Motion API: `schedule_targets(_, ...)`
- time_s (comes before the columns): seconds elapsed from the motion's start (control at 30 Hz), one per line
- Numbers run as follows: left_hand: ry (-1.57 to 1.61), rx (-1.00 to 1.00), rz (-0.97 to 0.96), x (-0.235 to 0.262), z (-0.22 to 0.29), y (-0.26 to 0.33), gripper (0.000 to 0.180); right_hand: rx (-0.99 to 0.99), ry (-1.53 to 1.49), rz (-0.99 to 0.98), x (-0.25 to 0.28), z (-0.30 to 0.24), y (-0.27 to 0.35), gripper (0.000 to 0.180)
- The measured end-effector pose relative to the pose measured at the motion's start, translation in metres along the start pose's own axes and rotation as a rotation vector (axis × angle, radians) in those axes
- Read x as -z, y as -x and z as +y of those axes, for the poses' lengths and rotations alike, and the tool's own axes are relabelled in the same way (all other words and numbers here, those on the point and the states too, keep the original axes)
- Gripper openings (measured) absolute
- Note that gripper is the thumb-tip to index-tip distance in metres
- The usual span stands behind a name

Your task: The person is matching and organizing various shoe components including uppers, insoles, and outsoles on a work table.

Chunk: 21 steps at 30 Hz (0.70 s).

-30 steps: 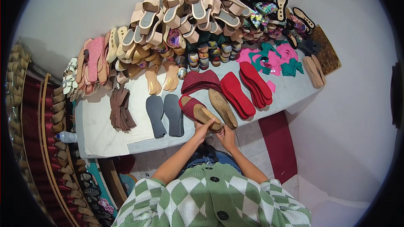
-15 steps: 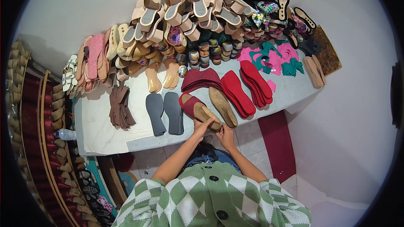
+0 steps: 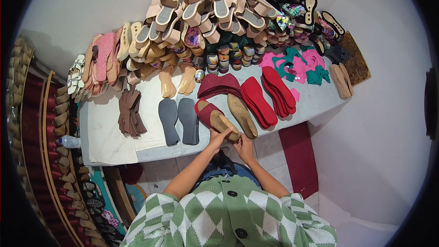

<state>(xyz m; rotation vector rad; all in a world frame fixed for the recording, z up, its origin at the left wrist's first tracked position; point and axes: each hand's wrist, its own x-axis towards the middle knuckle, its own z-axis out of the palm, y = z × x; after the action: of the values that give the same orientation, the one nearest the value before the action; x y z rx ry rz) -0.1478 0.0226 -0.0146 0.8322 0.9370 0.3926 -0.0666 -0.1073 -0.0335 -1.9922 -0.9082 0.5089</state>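
Note:
At the table's near edge, my left hand (image 3: 218,139) is closed around the heel end of a wooden shoe last (image 3: 221,122). A dark red sandal upper (image 3: 207,113) wraps its front, above a red insole whose edge shows at the toe. My right hand (image 3: 243,148) grips the heel tip from the other side; its fingertips are partly hidden. Just right of it, a second, bare wooden last (image 3: 241,115) lies on the table. Dark red upper pieces (image 3: 218,86) are stacked beyond. Two stacks of red insoles, one nearer (image 3: 258,104) and one farther (image 3: 278,92), lie to the right.
Dark grey soles (image 3: 168,122) and brown strips (image 3: 130,114) lie left on the white table (image 3: 107,142). Behind are beige insoles (image 3: 186,80), piled heeled sandals (image 3: 192,7) and pink and green scraps (image 3: 299,64). A plastic bottle (image 3: 70,142) and racks of lasts (image 3: 64,148) stand at left.
The view has shifted slightly. Both hands keep hold of the last at the heel, with the right hand moved a little toward the left one.

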Motion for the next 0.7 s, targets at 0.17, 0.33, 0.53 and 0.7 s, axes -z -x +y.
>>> schedule_targets(0.17, -0.073, -0.066, -0.003, 0.002, -0.006, -0.006, 0.072, 0.018, 0.017, 0.004, -0.001, -0.001, 0.0, 0.051)
schedule_targets(0.33, -0.192, -0.093, 0.037, 0.006, -0.015, -0.014, 0.083, -0.003, 0.0, -0.009, 0.004, -0.006, -0.004, 0.043)
schedule_targets(0.53, -0.277, -0.069, 0.114, 0.009, -0.014, -0.012, 0.099, -0.052, 0.156, -0.371, 0.047, -0.024, -0.021, 0.049)
schedule_targets(0.7, -0.22, 0.075, 0.172, 0.004, 0.007, 0.004, 0.096, 0.152, 0.383, -0.244, 0.069, -0.092, -0.042, 0.048)
